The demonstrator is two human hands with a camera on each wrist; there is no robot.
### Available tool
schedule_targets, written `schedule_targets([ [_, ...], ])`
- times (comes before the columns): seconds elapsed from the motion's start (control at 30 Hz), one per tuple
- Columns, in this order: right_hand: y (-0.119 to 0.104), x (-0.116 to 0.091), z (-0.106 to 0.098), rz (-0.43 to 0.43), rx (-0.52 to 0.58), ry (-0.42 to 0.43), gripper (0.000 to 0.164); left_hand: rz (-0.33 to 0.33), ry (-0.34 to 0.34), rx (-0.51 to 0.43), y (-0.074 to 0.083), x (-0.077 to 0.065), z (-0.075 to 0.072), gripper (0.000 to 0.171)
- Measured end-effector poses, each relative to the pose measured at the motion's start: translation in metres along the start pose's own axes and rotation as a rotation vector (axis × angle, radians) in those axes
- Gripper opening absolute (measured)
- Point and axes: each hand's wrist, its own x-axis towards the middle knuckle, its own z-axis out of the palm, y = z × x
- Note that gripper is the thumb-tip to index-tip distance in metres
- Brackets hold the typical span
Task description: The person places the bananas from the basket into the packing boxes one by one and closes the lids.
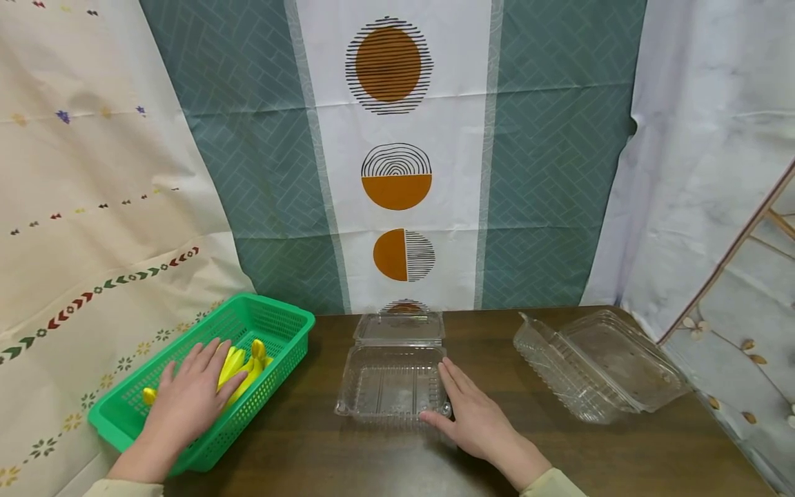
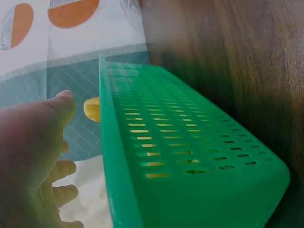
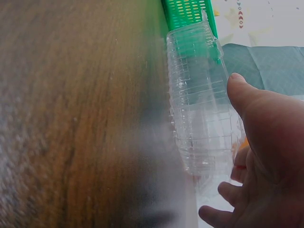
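In the head view, a green perforated basket (image 1: 286, 333) at the left holds several yellow bananas (image 1: 250, 378). My left hand (image 1: 194, 393) is over the basket with its fingers spread, partly covering the bananas. The left wrist view shows the thumb and fingers above the basket's rim, nothing gripped, with one banana tip (image 2: 92, 109) poking up past it. A clear plastic clamshell box (image 1: 393, 386) lies with its lid raised at the middle of the table. My right hand (image 1: 477, 417) rests at its right side, fingers extended along the edge and thumb at the front corner.
A second clear clamshell box (image 1: 596, 366) lies unfolded and tilted at the right of the brown wooden table (image 1: 298, 442). Patterned cloth (image 1: 404, 124) hangs behind the table and down both sides, close against the basket's left.
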Motion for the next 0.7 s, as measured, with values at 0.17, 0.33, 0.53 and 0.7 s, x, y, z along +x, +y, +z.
schedule_targets([
  [0.17,-0.001,-0.001,0.000,-0.003,0.002,0.003,0.102,-0.009,-0.023,0.010,-0.004,0.001,0.002,0.079],
  [0.33,-0.003,-0.002,0.000,-0.005,0.007,0.008,0.101,-0.012,-0.044,0.022,-0.006,0.002,0.004,0.079],
  [0.53,-0.003,-0.001,-0.001,-0.001,0.007,0.005,0.101,-0.022,-0.083,0.025,-0.012,0.001,0.009,0.081],
  [0.7,-0.002,-0.002,-0.001,-0.001,0.007,0.014,0.100,-0.025,-0.111,0.028,-0.017,0.001,0.015,0.082],
])
